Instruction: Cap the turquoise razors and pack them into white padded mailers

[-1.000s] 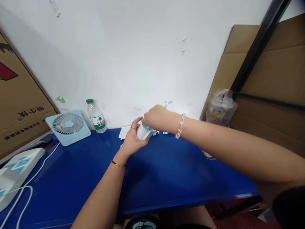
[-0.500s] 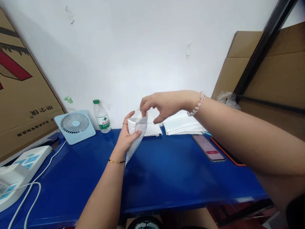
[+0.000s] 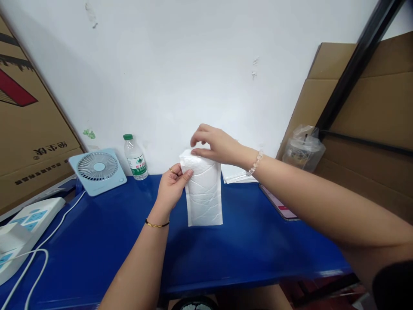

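Observation:
A white padded envelope [image 3: 204, 193] hangs upright above the blue table, its quilted, creased front facing me. My left hand [image 3: 172, 185] is closed on its upper left edge, with the thumb on the front and the fingers behind. At the envelope's top edge is my right hand [image 3: 217, 145]. Its thumb lies along that edge, while the curled fingers arch above it with a gap between. Behind the envelope and my right wrist, a stack of white envelopes [image 3: 240, 174] lies against the wall, partly hidden.
On the blue table [image 3: 129, 249] stand a light-blue fan [image 3: 98, 170] and a water bottle [image 3: 135, 158] at the back left. A power strip [image 3: 30, 230] with white cables lies at the left. A phone [image 3: 279, 204] is partly under my right forearm. A bagged cup [image 3: 301, 150] stands at right.
The envelope has turned from edge-on to face me, its broad front now showing. My right hand has moved from its mouth to lie along the top edge. The left hand still holds it.

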Motion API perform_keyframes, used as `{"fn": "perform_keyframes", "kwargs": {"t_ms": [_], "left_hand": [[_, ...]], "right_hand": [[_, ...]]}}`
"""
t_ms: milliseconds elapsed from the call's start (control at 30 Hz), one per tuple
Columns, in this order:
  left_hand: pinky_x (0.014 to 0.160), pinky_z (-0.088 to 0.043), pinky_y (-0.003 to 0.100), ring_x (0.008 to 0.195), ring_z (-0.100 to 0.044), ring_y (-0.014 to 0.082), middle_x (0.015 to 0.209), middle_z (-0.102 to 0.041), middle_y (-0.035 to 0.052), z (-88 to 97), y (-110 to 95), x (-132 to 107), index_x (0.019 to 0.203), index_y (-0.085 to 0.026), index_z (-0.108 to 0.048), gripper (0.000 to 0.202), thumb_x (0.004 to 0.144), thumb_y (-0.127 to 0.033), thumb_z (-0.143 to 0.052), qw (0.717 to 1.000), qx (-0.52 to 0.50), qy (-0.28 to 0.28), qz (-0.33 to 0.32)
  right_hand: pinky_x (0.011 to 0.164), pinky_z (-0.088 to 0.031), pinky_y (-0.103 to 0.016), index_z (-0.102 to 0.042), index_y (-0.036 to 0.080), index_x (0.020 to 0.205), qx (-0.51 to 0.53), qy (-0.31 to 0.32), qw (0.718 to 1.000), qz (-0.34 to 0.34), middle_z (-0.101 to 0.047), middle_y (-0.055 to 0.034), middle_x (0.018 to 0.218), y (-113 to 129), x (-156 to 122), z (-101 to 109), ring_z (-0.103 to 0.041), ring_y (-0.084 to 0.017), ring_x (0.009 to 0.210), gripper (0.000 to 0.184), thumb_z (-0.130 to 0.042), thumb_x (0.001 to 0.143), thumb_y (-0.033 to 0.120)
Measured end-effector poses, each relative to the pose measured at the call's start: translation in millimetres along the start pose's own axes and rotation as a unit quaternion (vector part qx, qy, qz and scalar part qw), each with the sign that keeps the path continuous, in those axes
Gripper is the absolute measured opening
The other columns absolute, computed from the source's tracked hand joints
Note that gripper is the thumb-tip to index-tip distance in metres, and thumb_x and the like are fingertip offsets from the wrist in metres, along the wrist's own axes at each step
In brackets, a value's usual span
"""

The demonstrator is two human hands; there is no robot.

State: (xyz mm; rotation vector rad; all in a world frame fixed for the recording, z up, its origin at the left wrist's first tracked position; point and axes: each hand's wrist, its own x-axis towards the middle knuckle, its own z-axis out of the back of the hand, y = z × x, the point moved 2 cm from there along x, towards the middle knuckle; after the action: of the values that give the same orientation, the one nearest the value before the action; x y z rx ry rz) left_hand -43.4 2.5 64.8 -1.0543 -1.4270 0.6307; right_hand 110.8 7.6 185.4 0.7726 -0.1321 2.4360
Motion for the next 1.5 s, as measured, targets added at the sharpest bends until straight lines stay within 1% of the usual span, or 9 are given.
{"fn": "perform_keyframes", "kwargs": {"t_ms": [167, 267, 367, 567, 733, 833, 967, 1267, 1500], "left_hand": [[0.088, -0.044, 0.032, 0.095, -0.058, 0.0186, 0.099, -0.062, 0.0052, 9.7, -2, 3, 0.106, -0.02, -0.058, 0.031, 0.077, -0.03, -0.063, 0.994, 0.05, -0.081, -0.062], [0.094, -0.039, 0.031, 0.107, -0.052, 0.0179, 0.11, -0.056, 0.0047, 25.7, -2, 4, 0.116, -0.025, -0.05, 0.042, 0.076, -0.025, -0.064, 0.956, 0.17, -0.205, -0.126], [0.092, -0.038, 0.029, 0.111, -0.048, 0.0176, 0.115, -0.051, 0.0045, 36.4, 6, 6, 0.119, -0.028, -0.046, 0.047, 0.075, -0.024, -0.062, 0.927, 0.231, -0.263, -0.135], [0.086, -0.043, 0.03, 0.11, -0.05, 0.0179, 0.114, -0.049, 0.0049, 30.1, 53, 11, 0.112, -0.026, -0.045, 0.043, 0.073, -0.025, -0.062, 0.954, 0.048, -0.278, 0.099], [0.074, -0.051, 0.032, 0.089, -0.064, 0.0189, 0.098, -0.054, 0.0075, 5.0, 91, 4, 0.086, -0.018, -0.045, 0.015, 0.074, -0.015, -0.055, 0.877, -0.22, -0.188, 0.384], [0.077, -0.052, 0.035, 0.09, -0.065, 0.0204, 0.104, -0.055, 0.011, -0.3, 98, 3, 0.084, -0.018, -0.044, 0.014, 0.075, -0.013, -0.055, 0.861, -0.256, -0.172, 0.404], [0.079, -0.052, 0.033, 0.096, -0.063, 0.0204, 0.109, -0.056, 0.0114, 0.9, 98, 6, 0.084, -0.018, -0.046, 0.01, 0.077, -0.016, -0.053, 0.865, -0.277, -0.16, 0.386], [0.082, -0.052, 0.036, 0.103, -0.061, 0.0234, 0.111, -0.058, 0.0132, -31.2, 90, -12, 0.098, -0.017, -0.051, 0.023, 0.079, -0.028, -0.059, 0.853, -0.302, -0.06, 0.421], [0.088, -0.042, 0.059, 0.118, -0.048, 0.034, 0.125, -0.05, 0.0188, -68.5, 68, -34, 0.127, -0.02, -0.038, 0.076, 0.072, -0.073, -0.046, 0.817, -0.396, 0.069, 0.413]], "right_hand": [[0.056, -0.03, -0.023, -0.057, 0.014, 0.062, -0.004, 0.093, 0.995, -0.034, -0.05, 0.0017, 0.059, -12, -5, -15, -0.045, -0.009, 0.057, 0.033, -0.056, 0.082, 0.04], [0.05, -0.032, -0.021, -0.051, 0.014, 0.06, 0.101, 0.006, 0.98, -0.17, -0.046, 0.0029, 0.053, -42, -5, -33, -0.047, -0.007, 0.049, 0.037, -0.051, 0.085, 0.042], [0.046, -0.037, -0.019, -0.053, 0.014, 0.075, 0.199, -0.083, 0.903, -0.371, -0.054, -0.0006, 0.061, -83, -19, -71, -0.053, -0.008, 0.048, 0.035, -0.04, 0.091, 0.042], [0.059, -0.043, -0.022, -0.059, 0.01, 0.066, 0.111, -0.009, 0.858, -0.502, -0.06, -0.0064, 0.059, -133, -62, -137, -0.061, -0.016, 0.064, 0.024, -0.054, 0.082, 0.028], [0.087, -0.038, -0.026, -0.063, 0.01, 0.101, -0.003, -0.047, 0.839, -0.541, -0.06, -0.016, 0.11, -169, -97, -105, -0.054, -0.021, 0.104, 0.031, -0.053, 0.08, 0.03], [0.096, -0.029, -0.044, -0.049, 0.006, 0.123, -0.073, -0.101, 0.789, -0.601, -0.041, -0.0261, 0.131, -196, -134, -62, -0.036, -0.033, 0.123, 0.051, -0.053, 0.077, 0.029], [0.09, -0.035, -0.046, -0.055, 0.0, 0.113, -0.061, -0.123, 0.723, -0.678, -0.053, -0.0291, 0.114, -223, -180, -26, -0.044, -0.038, 0.115, 0.056, -0.066, 0.063, 0.023], [0.063, -0.048, -0.025, -0.061, 0.009, 0.098, 0.109, -0.178, 0.782, -0.587, -0.067, -0.0115, 0.088, -198, -167, -5, -0.063, -0.018, 0.074, 0.03, -0.058, 0.071, 0.019], [0.089, -0.045, -0.037, -0.05, 0.021, 0.088, 0.132, -0.242, 0.946, -0.171, -0.062, -0.0074, 0.105, -48, -143, -15, -0.057, -0.019, 0.104, 0.016, -0.041, 0.079, 0.011]]}}
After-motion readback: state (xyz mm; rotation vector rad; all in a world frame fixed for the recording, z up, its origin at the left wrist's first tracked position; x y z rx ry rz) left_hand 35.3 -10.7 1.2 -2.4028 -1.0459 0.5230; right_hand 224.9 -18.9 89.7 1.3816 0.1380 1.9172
